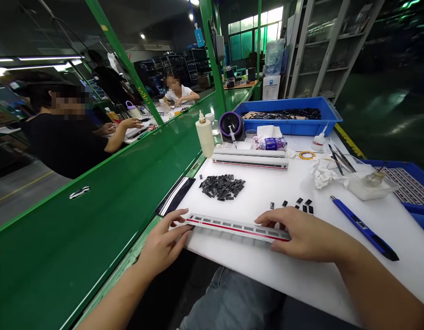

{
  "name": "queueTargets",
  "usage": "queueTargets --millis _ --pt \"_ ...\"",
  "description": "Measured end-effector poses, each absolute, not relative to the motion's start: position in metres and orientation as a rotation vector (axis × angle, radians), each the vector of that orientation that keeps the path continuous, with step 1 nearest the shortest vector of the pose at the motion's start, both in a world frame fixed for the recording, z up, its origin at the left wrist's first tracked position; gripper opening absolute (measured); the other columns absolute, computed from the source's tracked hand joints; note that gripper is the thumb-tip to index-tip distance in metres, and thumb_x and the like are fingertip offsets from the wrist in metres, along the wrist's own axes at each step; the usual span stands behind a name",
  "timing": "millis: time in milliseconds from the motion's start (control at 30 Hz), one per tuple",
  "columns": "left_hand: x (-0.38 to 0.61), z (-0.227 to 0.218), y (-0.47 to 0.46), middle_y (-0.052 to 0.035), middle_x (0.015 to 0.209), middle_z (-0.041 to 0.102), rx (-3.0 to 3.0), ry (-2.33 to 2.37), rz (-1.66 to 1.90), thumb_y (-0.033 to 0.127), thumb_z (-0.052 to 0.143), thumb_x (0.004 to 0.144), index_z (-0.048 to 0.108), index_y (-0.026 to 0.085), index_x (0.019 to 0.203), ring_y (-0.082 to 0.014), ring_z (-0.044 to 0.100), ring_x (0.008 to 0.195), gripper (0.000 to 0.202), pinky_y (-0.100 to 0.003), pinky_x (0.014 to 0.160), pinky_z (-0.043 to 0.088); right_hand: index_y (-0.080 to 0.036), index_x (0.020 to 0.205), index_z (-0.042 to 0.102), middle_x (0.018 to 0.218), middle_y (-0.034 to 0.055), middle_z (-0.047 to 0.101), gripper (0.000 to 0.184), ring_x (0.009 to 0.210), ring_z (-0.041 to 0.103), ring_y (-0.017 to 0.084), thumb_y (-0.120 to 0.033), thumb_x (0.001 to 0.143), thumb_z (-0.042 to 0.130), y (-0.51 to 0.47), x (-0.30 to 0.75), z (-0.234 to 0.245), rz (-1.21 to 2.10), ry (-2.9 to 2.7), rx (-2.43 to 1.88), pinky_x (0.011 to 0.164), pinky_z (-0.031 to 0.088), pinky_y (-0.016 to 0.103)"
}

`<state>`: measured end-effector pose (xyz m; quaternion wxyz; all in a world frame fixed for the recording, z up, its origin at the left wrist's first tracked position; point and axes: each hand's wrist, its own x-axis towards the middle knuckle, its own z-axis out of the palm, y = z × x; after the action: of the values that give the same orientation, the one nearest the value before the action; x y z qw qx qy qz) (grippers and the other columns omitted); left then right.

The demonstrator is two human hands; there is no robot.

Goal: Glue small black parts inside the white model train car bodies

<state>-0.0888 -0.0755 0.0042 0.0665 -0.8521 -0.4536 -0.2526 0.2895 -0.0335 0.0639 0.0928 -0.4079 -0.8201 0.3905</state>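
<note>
A long white model train car shell (232, 227) with a red stripe and a row of window openings lies across the near edge of the white work board (218, 250). My left hand (165, 240) pinches its left end between thumb and fingers. At the other end, my right hand (297, 231) grips the shell, thumb on the near side and fingers over the far side. Beyond it sits a heap of small black rectangular pieces (222, 187). Several more loose black pieces (305, 209) lie just past my right hand, partly hidden by it.
Further back are more white shells (251, 158), a cream squeeze bottle (205, 137), a tissue pack (270, 142) and a blue bin (287, 123). To the right lie a blue pen-shaped tool (365, 227) and tweezers (344, 158). A green partition (105, 197) runs along the left, with co-workers beyond.
</note>
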Motion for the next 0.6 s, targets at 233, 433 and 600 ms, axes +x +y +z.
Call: queueTargets --millis 233,433,600 --pt "-0.0853 0.0068 -0.0766 -0.0145 0.142 0.051 -2.551 -1.349 -0.587 0.021 0.062 0.09 0.07 0.02 0.104 -0.0271 0.062 0.109 0.017 -0.044 0.088 0.056 -0.03 0.124 0.066 0.121 0.0022 0.069 0.045 0.103 0.065 0.023 -0.03 0.079 0.064 -0.0327 0.2907 0.0613 1.155 -2.428 -1.252 0.089 0.05 0.034" --pt "-0.0882 0.0021 -0.0766 -0.0147 0.144 0.051 -2.554 -1.376 -0.646 0.019 0.06 0.091 0.069 0.019 0.109 -0.0277 0.06 0.118 0.021 -0.042 0.092 0.056 -0.027 0.126 0.064 0.124 0.0053 0.067 0.05 0.107 0.064 0.024 -0.035 0.077 0.066 -0.0298 0.2925 0.0574 1.208 -2.376 -1.307 0.093 0.051 0.036" --pt "-0.0828 0.0021 -0.0808 -0.016 0.143 0.052 -2.509 -1.365 -0.612 0.021 0.059 0.091 0.067 0.018 0.111 -0.028 0.061 0.116 0.022 -0.044 0.093 0.056 -0.028 0.126 0.064 0.123 0.0046 0.067 0.05 0.106 0.064 0.024 -0.037 0.077 0.067 -0.0303 0.2936 0.0569 1.199 -2.372 -1.307 0.092 0.051 0.037"
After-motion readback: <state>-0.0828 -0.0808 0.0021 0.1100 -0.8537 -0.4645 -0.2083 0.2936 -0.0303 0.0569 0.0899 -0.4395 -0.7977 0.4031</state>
